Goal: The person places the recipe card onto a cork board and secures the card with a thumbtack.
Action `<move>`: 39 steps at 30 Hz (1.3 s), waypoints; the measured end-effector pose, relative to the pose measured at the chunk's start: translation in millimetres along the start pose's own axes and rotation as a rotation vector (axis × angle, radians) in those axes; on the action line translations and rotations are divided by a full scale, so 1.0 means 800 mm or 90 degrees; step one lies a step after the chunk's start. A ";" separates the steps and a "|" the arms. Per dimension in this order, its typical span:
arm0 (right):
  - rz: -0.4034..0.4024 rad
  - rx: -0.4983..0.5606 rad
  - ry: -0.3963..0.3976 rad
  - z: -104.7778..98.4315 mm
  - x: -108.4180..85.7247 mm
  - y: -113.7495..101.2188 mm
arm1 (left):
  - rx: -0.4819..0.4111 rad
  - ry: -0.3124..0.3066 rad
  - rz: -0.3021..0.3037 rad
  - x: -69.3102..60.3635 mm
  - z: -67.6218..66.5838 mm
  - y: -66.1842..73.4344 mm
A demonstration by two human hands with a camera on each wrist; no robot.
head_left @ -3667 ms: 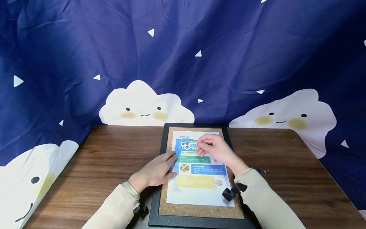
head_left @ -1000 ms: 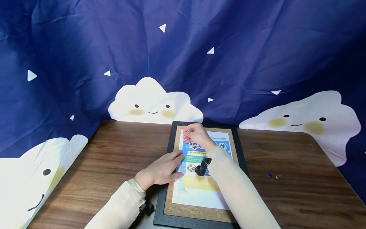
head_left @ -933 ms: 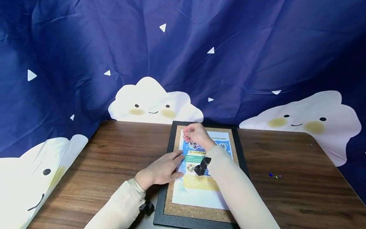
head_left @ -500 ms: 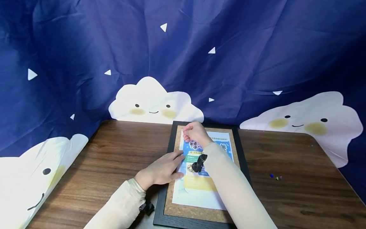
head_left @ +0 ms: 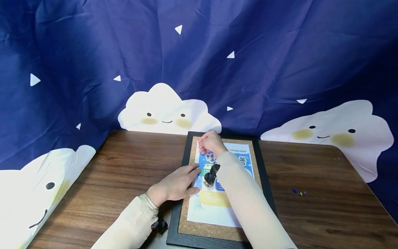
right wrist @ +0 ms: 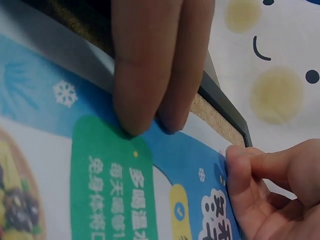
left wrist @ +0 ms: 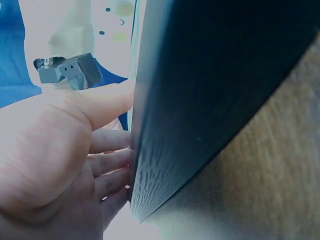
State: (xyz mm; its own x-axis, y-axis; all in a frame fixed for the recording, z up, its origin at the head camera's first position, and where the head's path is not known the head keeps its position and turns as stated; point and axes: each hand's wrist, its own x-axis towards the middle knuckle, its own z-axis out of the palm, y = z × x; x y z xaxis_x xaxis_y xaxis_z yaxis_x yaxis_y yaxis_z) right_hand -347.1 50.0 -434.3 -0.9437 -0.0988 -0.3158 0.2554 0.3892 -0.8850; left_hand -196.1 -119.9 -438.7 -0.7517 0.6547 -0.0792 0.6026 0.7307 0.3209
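Currently, your left hand [head_left: 173, 185] rests, fingers extended, on left edge of printed poster [head_left: 214, 201] lying on black-framed corkboard [head_left: 211, 233]. Your right hand [head_left: 211, 142], thumb and forefinger together, at poster's upper-left corner; cannot tell whether anything pinched.

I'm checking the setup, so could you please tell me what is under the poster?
Under the poster is a cork board, showing past the poster's edges inside a black frame. The poster hides the rest, so anything else there cannot be seen.
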 end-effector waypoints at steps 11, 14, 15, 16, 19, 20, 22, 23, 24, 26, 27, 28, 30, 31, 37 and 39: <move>0.014 -0.048 0.039 0.008 0.001 -0.003 | -0.001 0.048 0.042 0.016 0.048 -0.048; 0.021 -0.050 0.047 0.010 0.002 -0.002 | -0.017 0.028 0.027 0.009 0.028 -0.030; 0.024 -0.049 0.049 0.010 0.002 -0.001 | -0.022 0.028 0.027 0.006 0.024 -0.026; 0.026 -0.050 0.050 0.011 0.002 -0.001 | -0.031 0.021 0.021 0.002 0.014 -0.017; 0.032 -0.056 0.052 0.011 0.002 0.000 | -0.030 0.026 0.032 -0.001 0.011 -0.014; 0.033 -0.058 0.053 0.011 0.002 0.000 | -0.029 0.028 0.032 -0.002 0.010 -0.013; 0.036 -0.063 0.056 0.011 0.002 -0.001 | -0.025 0.029 0.032 -0.003 0.008 -0.010; 0.038 -0.064 0.058 0.011 0.002 -0.001 | -0.025 0.028 0.031 -0.002 0.007 -0.010; 0.039 -0.064 0.060 0.011 0.003 -0.001 | -0.024 0.028 0.030 -0.001 0.007 -0.009; 0.041 -0.064 0.064 0.010 0.002 -0.001 | -0.031 0.016 0.013 -0.002 0.000 0.000; 0.042 -0.064 0.065 0.010 0.002 -0.001 | -0.030 0.016 0.011 -0.002 0.001 -0.001; 0.042 -0.066 0.066 0.010 0.001 0.000 | -0.030 0.014 0.009 -0.001 0.002 -0.001; 0.042 -0.067 0.067 0.010 0.001 0.001 | -0.031 0.012 0.007 -0.001 0.003 -0.002; 0.043 -0.064 0.067 0.009 0.001 0.003 | -0.029 0.013 0.007 -0.001 0.003 -0.002; 0.039 -0.041 0.057 0.007 -0.001 0.012 | -0.017 0.016 0.012 -0.002 0.002 -0.002; 0.029 -0.033 0.052 0.005 -0.002 0.016 | -0.018 0.016 0.014 -0.002 0.003 -0.002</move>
State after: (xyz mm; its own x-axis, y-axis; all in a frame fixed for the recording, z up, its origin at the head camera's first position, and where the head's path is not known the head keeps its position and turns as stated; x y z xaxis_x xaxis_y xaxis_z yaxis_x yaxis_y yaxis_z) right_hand -341.5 51.7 -446.2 -0.9459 -0.0056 -0.3243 0.2892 0.4382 -0.8511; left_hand -195.7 -121.8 -441.3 -0.7449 0.6655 -0.0478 0.6120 0.7101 0.3482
